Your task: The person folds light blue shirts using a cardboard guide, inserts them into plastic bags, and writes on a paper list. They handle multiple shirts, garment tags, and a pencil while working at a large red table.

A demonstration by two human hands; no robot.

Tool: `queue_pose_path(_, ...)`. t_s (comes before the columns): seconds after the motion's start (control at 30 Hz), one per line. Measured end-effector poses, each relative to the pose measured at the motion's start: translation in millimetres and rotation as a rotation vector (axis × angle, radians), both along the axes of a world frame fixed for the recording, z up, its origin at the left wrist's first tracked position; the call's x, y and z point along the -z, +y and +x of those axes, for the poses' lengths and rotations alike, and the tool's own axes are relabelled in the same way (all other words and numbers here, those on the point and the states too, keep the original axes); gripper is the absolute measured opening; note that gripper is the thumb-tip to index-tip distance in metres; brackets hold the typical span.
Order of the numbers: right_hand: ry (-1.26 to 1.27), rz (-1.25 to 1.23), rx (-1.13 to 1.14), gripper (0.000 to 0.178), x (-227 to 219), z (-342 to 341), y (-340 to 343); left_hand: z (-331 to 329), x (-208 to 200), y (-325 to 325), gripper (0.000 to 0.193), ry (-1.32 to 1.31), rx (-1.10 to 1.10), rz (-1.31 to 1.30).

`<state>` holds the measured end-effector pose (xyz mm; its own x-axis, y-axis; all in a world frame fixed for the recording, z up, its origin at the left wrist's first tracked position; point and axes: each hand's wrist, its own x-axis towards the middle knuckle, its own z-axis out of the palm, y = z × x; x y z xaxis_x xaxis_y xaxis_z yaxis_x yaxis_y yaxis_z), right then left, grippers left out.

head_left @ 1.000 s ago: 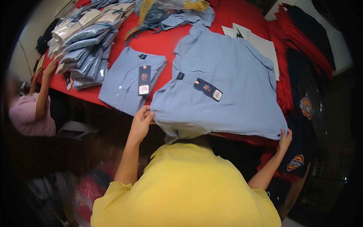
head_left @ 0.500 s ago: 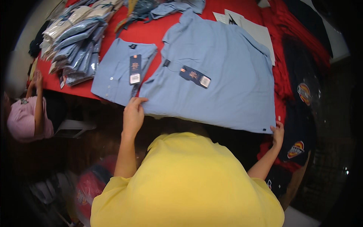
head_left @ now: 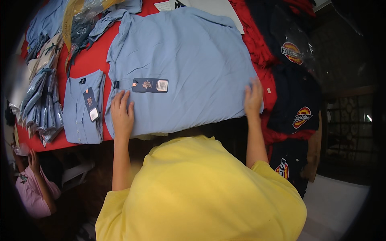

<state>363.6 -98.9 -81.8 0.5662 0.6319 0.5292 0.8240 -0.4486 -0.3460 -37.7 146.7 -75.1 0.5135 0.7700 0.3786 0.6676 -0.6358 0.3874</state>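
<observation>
A light blue shirt [head_left: 181,60] lies spread on the table in front of me, with a dark hang tag [head_left: 150,85] on it. My left hand [head_left: 122,114] rests on the shirt's near left part, fingers stretched out beside the small dark neck label [head_left: 116,84]. Flat against the right edge, near the front corner, is my right hand [head_left: 253,98] with its fingers extended. Left of the spread shirt sits a folded blue buttoned shirt [head_left: 78,114] with its own dark tag [head_left: 91,105].
Bundles of plastic-wrapped blue garments [head_left: 40,106] lie at the left on the red table cover [head_left: 68,145]. Dark garments with round patches [head_left: 299,86] are stacked at the right. White papers [head_left: 217,13] lie beyond the shirt. At lower left sits a person in pink [head_left: 34,193].
My view has shifted. Both hands have moved from the shirt's near edge and corner onto its surface, and the shirt's tag has turned to lie level.
</observation>
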Motion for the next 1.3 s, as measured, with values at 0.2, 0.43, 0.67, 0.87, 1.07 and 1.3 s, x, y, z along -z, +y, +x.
queue_pose_path(0.2, -0.044, -0.316, 0.366, 0.050, 23, -10, -12, 11, 13, 0, 0.050, 0.200, -0.271, 0.120)
queue_pose_path(0.43, -0.010, -0.112, -0.136, 0.034, -31, 42, 119, 39, -2, 31, 0.055, -0.113, -0.065, -0.080)
queue_pose_path(0.67, -0.223, -0.204, -0.220, 0.031, -38, 144, 298, 80, -47, 85, 0.024, -0.068, -0.168, -0.168)
queue_pose_path(0.87, 0.008, -0.820, -0.178, 0.027, -113, 177, 322, 48, -51, 145, 0.011, -0.266, -0.418, -0.130)
queue_pose_path(1.07, -0.007, -0.656, 0.039, 0.051, -89, 232, 351, 98, -56, 131, 0.050, 0.001, -0.021, -0.092)
queue_pose_path(1.3, 0.091, -0.539, 0.198, 0.066, -80, 239, 366, 71, -61, 186, 0.029, -0.071, -0.011, -0.622)
